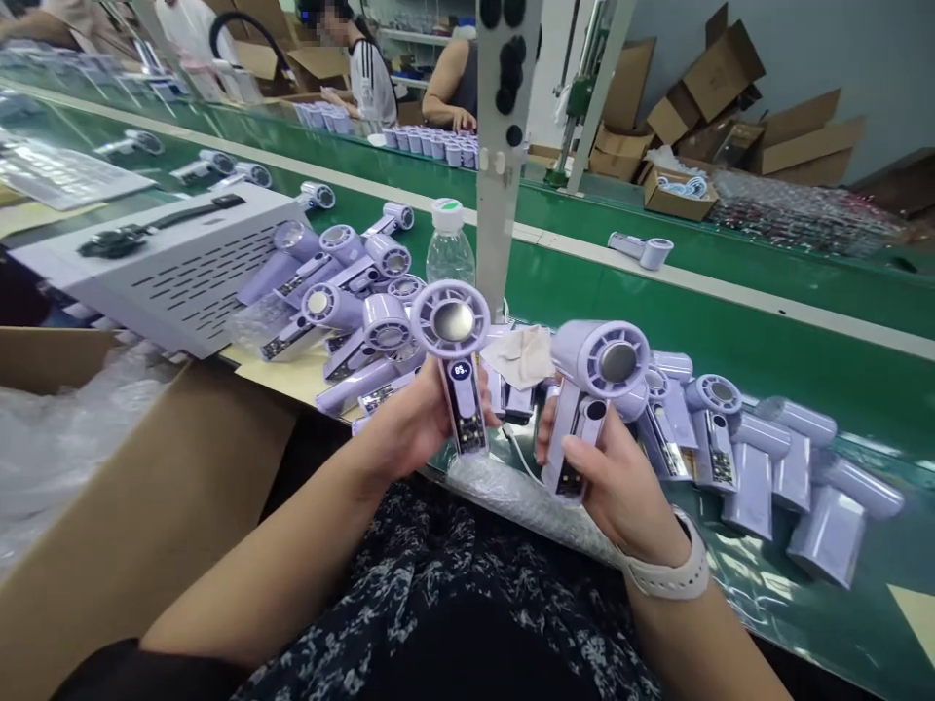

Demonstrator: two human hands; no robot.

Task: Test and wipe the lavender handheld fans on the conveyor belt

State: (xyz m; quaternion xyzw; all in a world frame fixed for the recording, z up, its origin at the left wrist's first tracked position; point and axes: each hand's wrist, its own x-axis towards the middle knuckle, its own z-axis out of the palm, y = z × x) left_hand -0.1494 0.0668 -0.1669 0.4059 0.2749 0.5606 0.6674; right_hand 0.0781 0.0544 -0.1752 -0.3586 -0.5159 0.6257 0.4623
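My left hand [409, 428] is closed round the handle of a lilac handheld fan [454, 350], held upright with its round head up and a lit display showing on the handle. A second lilac fan [588, 389] is gripped by my right hand [620, 482], thumb across its handle. Both fans sit side by side just above the table's near edge. A pale band is on my right wrist.
Several more lilac fans lie heaped at left [343, 292] and in a row at right [760, 448]. A water bottle [449, 248], a white post [501, 156], a grey perforated box [168, 263], a cardboard box [131, 506] and the green conveyor [730, 292] surround them. Other people work across the belt.
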